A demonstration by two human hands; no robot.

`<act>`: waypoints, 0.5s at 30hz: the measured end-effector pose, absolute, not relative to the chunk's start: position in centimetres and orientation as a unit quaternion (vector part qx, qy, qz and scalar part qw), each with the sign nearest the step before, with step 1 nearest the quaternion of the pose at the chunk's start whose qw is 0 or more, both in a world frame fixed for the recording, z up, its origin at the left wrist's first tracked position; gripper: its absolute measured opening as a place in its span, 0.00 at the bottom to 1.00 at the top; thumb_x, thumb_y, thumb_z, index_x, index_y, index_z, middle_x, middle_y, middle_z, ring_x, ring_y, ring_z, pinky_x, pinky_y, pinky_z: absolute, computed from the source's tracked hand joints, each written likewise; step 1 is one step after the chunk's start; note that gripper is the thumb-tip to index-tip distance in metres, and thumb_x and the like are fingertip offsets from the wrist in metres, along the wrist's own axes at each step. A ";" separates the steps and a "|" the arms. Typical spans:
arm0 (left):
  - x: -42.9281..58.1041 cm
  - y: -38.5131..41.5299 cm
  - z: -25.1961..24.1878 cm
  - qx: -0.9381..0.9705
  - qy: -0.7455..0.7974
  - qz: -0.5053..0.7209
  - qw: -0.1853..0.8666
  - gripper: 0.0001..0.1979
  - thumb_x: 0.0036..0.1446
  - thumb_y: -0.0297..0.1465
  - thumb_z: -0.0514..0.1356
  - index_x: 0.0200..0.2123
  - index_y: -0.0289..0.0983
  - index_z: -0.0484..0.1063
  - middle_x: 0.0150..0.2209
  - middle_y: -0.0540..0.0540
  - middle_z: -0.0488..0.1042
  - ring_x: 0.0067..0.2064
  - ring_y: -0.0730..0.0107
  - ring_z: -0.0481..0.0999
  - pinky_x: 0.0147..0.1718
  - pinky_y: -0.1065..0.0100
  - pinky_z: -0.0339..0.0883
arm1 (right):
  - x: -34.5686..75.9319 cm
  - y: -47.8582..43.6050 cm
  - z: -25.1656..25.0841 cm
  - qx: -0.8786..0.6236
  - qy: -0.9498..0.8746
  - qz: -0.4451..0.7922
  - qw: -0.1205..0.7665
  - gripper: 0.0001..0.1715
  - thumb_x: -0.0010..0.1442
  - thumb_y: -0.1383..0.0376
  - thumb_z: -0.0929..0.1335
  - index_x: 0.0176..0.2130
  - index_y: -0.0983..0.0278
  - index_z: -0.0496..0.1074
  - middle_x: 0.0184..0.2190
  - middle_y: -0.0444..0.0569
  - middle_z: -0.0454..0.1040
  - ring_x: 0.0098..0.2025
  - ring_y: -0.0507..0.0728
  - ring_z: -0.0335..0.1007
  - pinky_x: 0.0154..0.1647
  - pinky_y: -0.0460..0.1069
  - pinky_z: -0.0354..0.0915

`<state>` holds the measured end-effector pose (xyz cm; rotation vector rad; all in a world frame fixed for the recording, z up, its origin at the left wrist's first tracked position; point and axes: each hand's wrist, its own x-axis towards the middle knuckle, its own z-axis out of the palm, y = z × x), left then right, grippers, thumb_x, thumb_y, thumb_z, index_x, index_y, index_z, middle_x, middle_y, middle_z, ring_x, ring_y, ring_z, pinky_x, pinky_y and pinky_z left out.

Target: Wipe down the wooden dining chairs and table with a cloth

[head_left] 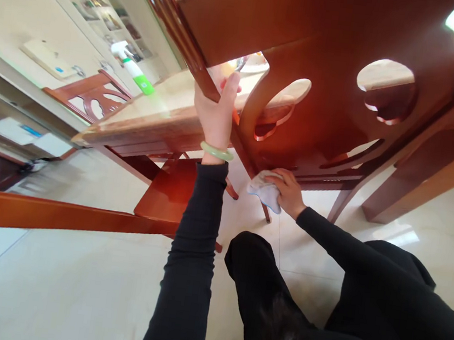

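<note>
Two hands were in view, both the person's own, and each was busy with the same wooden chair (pixel 323 93), which filled the upper right and stood right in front of the person. One pale cloth (pixel 264 192), one green bangle (pixel 216 151), one table (pixel 142 121) with a light top and one white spray bottle (pixel 134 67) with a green band could be counted; the bottle stood on the table's far side. One more chair back (pixel 91 95) showed beyond the table, and one more seat (pixel 166 193) sat under its near edge. Two rounded openings pierced the near chair's back, with narrower curved slots below them. That chair's top and right side ran out of the picture, so its full shape could not be made out. One long wooden bar (pixel 39 213) crossed the lower left, and what it belonged to could not be told. Shelves (pixel 98 5) on the far wall were blurred, their contents unreadable. The left hand (pixel 218 108) reached straight up on an extended, black-sleeved arm, fingers wrapped tight around the chair's curved side rail, bangle at the wrist. The right hand (pixel 290 191) sat lower, arm bent, knuckles up, clutching the bunched cloth and pressing it against the chair's lower rail. Part of the cloth was hidden under the fingers. Dark trousers and hair covered the tiled floor (pixel 72 283) at the bottom right.
</note>
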<state>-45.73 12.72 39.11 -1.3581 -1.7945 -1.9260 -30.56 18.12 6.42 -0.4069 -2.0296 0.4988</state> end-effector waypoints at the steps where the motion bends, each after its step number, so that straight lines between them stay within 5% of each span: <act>1: -45.7 13.0 38.5 -0.438 -0.602 -0.663 0.081 0.10 0.79 0.26 0.55 0.55 0.23 0.66 0.54 0.34 0.84 0.49 0.72 0.90 0.54 0.69 0.82 | -32.0 18.1 6.9 -0.163 -0.843 0.208 0.468 0.32 0.65 0.75 0.63 0.61 0.59 0.82 0.65 0.55 0.77 0.71 0.65 0.70 0.76 0.65 0.70; 6: -47.1 14.6 37.4 -0.401 -0.569 -0.712 0.089 0.11 0.81 0.24 0.50 0.61 0.25 0.62 0.49 0.47 0.83 0.46 0.75 0.90 0.55 0.67 0.83 | -36.3 17.2 7.5 -0.213 -0.866 0.214 0.400 0.29 0.74 0.73 0.59 0.67 0.70 0.74 0.71 0.67 0.71 0.73 0.68 0.68 0.76 0.67 0.67; 11: -48.0 15.3 37.2 -0.399 -0.528 -0.740 0.119 0.12 0.82 0.27 0.51 0.64 0.35 0.58 0.56 0.47 0.82 0.53 0.67 0.90 0.60 0.57 0.85 | -37.8 17.9 8.8 -0.256 -0.865 0.215 0.375 0.20 0.76 0.72 0.63 0.61 0.74 0.75 0.49 0.65 0.82 0.55 0.67 0.81 0.68 0.66 0.73; 15: -47.8 14.8 37.0 -0.399 -0.533 -0.731 0.150 0.12 0.79 0.29 0.54 0.61 0.41 0.60 0.52 0.49 0.83 0.54 0.65 0.89 0.61 0.53 0.85 | -35.8 18.6 9.0 -0.205 -0.879 0.218 0.371 0.22 0.74 0.74 0.65 0.63 0.69 0.76 0.62 0.60 0.81 0.64 0.65 0.79 0.73 0.62 0.72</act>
